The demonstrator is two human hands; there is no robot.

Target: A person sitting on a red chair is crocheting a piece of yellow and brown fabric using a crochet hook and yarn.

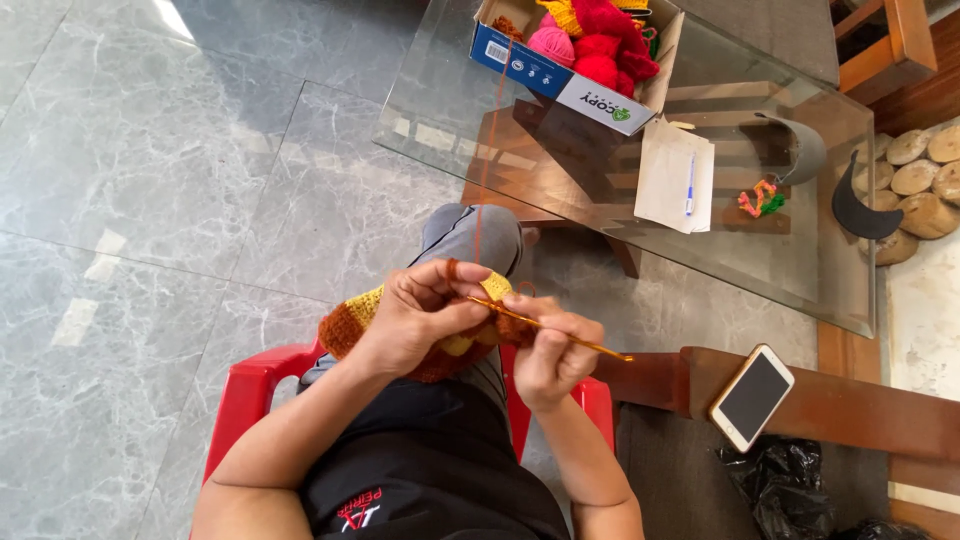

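My left hand (425, 315) grips the yellow-and-rust crocheted fabric (352, 322) over my knee; my right hand (555, 352) pinches the slim orange crochet hook (560, 332). I'd best keep the rust yarn strand (480, 190) evenly taut toward the cardboard box of yarn balls (575, 60) on the glass table (800, 240).

A white smartphone (752, 397) lies on a wooden armrest (850, 410); white paper with a blue pen (676, 177) rests on the glass desk (830, 270).

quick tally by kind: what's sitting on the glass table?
On the glass table:
Cardboard box of yarn: 1
Paper sheets: 1 stack
Blue pen: 1
Small colourful crochet piece: 1
Total: 4
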